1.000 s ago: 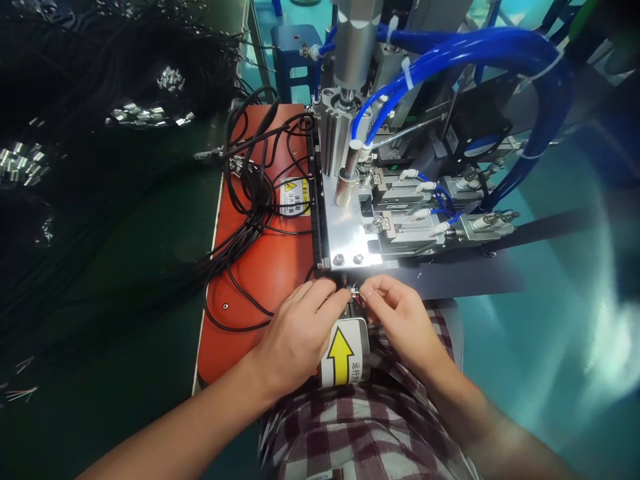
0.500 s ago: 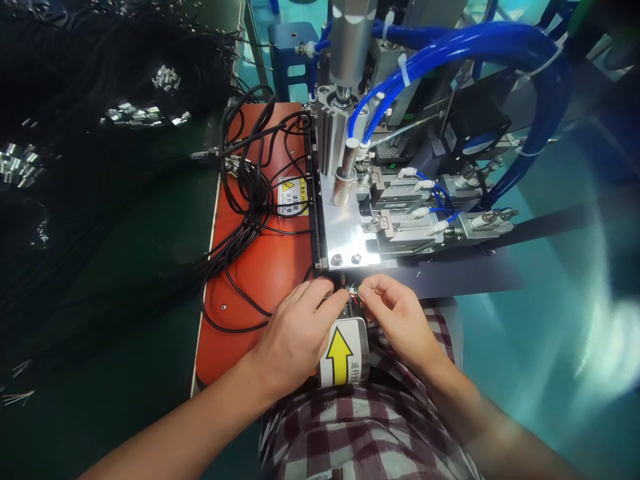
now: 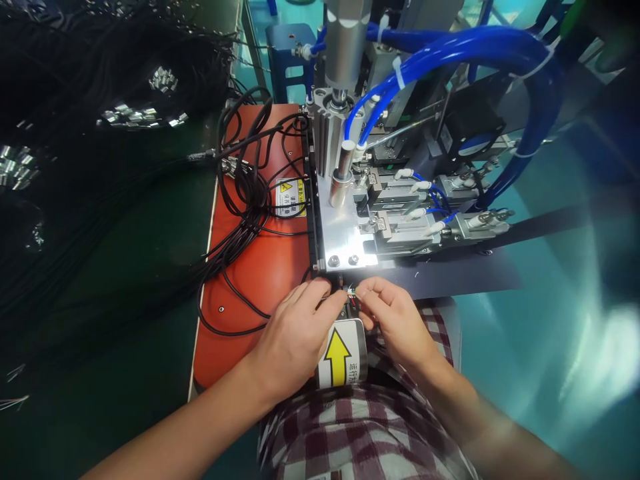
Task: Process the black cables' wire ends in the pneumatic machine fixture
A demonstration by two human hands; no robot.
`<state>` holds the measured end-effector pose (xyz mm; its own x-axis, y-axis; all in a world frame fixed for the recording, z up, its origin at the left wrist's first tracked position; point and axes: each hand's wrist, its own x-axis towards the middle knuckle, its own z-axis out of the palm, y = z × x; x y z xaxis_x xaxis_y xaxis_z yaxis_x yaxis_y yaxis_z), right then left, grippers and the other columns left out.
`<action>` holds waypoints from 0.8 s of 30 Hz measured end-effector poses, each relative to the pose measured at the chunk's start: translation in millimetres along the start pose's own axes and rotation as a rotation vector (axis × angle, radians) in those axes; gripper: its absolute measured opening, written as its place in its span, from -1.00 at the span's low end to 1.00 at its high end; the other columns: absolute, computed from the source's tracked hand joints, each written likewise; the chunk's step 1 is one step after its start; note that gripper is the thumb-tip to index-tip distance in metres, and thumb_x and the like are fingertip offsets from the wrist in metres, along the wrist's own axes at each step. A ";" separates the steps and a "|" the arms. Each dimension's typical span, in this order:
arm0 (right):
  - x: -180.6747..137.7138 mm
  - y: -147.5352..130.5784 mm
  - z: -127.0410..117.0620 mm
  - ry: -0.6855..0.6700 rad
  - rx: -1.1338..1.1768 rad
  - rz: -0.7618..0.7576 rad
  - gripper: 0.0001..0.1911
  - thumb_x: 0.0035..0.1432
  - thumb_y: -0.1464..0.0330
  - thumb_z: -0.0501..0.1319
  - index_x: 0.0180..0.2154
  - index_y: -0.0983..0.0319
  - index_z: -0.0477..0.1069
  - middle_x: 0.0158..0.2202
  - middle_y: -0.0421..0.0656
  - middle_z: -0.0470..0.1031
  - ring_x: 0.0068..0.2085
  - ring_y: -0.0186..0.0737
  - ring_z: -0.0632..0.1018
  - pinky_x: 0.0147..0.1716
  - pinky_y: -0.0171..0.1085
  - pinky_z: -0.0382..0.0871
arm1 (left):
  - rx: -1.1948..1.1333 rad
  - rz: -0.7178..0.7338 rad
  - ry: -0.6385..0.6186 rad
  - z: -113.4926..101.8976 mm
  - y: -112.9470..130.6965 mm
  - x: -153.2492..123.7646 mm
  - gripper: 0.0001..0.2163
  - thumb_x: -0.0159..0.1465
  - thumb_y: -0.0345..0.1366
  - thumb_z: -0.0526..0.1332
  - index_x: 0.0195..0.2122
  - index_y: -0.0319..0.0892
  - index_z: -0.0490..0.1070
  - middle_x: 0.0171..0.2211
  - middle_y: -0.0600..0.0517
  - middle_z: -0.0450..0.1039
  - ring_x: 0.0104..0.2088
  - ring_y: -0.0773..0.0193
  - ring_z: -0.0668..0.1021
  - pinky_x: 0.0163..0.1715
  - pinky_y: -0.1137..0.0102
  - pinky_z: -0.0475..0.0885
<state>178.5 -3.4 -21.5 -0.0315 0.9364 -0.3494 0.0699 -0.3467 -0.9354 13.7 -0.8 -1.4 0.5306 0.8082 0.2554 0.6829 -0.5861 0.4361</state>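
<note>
Pinching fine wires, your right hand needed steadiness; left hand, grip unclear, sat just beside, best braced.

The floor here is a glossy blue-green, and over on the right white light glares off it in a hazy patch. Toward the back I see a blue stool with openings in its side. A shadowy green tabletop fills the left.

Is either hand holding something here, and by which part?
Right hand seems to pinch thin coloured wires, exact spot unclear; whether left hand grips too is hidden.
</note>
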 end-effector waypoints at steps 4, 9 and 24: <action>0.1 -0.6 -1.5 0.042 -0.089 -0.038 -0.81 0.19 0.27 0.13 -0.45 0.19 0.30 -0.64 -0.32 0.23 -0.61 -0.35 0.26 -0.61 -0.36 0.13 | 0.011 -0.003 -0.014 -0.1 -0.1 -0.2 -0.75 0.29 -0.47 0.01 -0.11 -0.36 0.44 -0.34 -0.13 0.38 -0.34 0.14 0.47 -0.37 0.29 0.50; 1.1 -3.5 -3.5 0.014 -0.158 -0.060 -0.81 0.17 0.29 0.15 -0.47 0.20 0.31 -0.59 -0.28 0.28 -0.57 -0.33 0.27 -0.57 -0.34 0.16 | 0.106 0.017 -0.024 -2.7 3.7 1.5 -0.73 0.31 -0.47 -0.04 -0.17 -0.33 0.46 -0.35 -0.12 0.38 -0.38 0.14 0.46 -0.41 0.28 0.49; 4.4 -7.1 -4.7 -0.112 0.136 0.093 -0.71 0.10 0.17 0.24 -0.47 0.22 0.27 -0.68 -0.36 0.24 -0.63 -0.40 0.25 -0.59 -0.36 0.09 | -0.067 -0.027 -0.015 -2.9 -0.7 -1.5 -0.77 0.29 -0.52 -0.01 -0.17 -0.33 0.42 -0.31 -0.10 0.35 -0.33 0.18 0.45 -0.37 0.34 0.48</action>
<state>182.6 3.5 -16.2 -0.1429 0.8906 -0.4316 -0.0577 -0.4429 -0.8947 11.0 -1.4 0.5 0.5205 0.8222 0.2304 0.6621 -0.5590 0.4992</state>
